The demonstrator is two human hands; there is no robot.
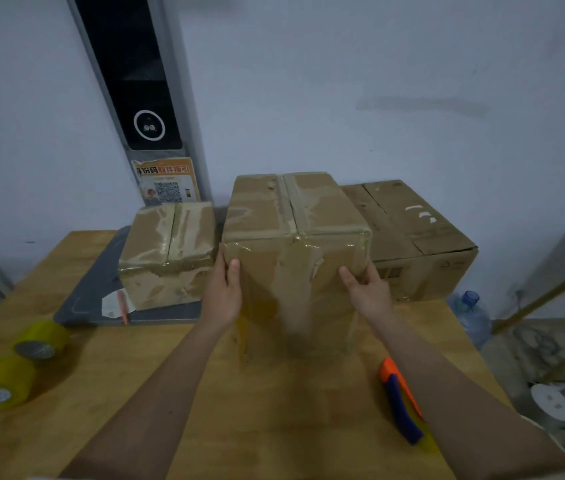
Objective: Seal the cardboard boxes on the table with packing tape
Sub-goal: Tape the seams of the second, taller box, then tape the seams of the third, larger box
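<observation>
A tall box is held upright at the middle of the wooden table, between both hands. Clear tape is seen along its top seam and down its near face; the lower part of the box is blurred.

The left hand is laid against the box's left side, thumb on the near face just below the top edge; its fingers are hidden behind the box, so their spread cannot be told. The right hand is set at the box's right near edge, thumb on the near face, fingers curled round the corner.

A smaller box, heavily taped, stands to the left and behind, on a grey mat. A white label with a red strip lies on the mat just beside it. A wide box stands behind and to the right, its near left corner covered by the tall box; whether they are touching cannot be told.

Two yellow tape rolls lie near the table's left edge, one just behind the other. An orange and blue cutter lies on the table under the right forearm.

Off the table to the right, a water bottle stands on the floor. A dark panel with a QR sticker is mounted on the wall behind.
</observation>
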